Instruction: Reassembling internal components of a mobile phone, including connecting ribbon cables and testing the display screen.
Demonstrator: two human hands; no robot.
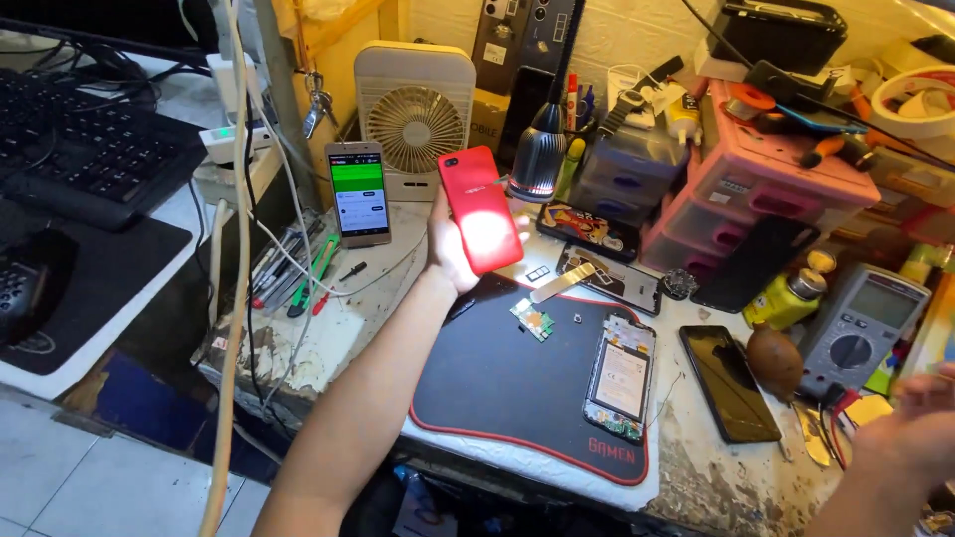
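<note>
My left hand (450, 249) holds a red phone back cover (481, 210) up above the far edge of a black work mat (497, 378), under a desk lamp (538, 159). My right hand (920, 423) is blurred at the right edge of the view, fingers apart, holding nothing, near a grey multimeter (860, 318). On the mat lie an opened phone with its insides showing (621, 376), a small green circuit board (532, 320) and a metal strip (562, 282). A dark phone screen (729, 382) lies on the bench right of the mat.
A white phone with a lit green screen (358, 193) leans before a small white fan (415, 114). Pink and grey drawer boxes (756, 184) with tools stand at the back right. A yellow bottle (791, 296), tweezers and screwdrivers (298, 264), cables and a black keyboard (90, 149) surround the bench.
</note>
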